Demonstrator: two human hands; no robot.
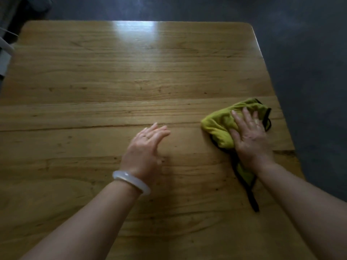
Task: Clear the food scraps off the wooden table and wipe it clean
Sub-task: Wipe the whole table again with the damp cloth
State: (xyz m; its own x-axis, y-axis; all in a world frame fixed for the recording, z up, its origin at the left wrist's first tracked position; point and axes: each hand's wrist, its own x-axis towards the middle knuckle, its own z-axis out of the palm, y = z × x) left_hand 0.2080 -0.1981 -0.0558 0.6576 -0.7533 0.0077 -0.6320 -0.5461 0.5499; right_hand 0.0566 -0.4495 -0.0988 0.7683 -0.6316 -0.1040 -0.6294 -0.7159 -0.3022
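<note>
Head view: a wooden surface (131, 76) of broad planks fills most of the frame, with a bright patch of reflected light near its far edge and a dark floor (309, 53) beyond its far and right edges.

The right hand (249, 139) lies palm down on a yellow-green cloth (219, 126) near the right edge of the surface, roughly midway between the far and near edges. Its fingers (238, 119) are straight and spread, pressing flat on the cloth rather than curling round it. The cloth is bunched into a loose heap under and ahead of the hand. It has dark trim, and a dark strip of that trim (252, 199) trails back toward the near edge, lying on the wood beside the right forearm.

The left hand (144, 149) is near the middle of the surface, well apart from the cloth, palm down with its fingers (159, 130) straight and close together, pointing toward the far right corner. It holds nothing; whether the palm touches the wood or hangs just above it cannot be told. A pale, translucent bangle (131, 182) sits on the left wrist.

At the far left corner, pale objects (4, 53) show past the edge of the surface, too cut off to identify.
</note>
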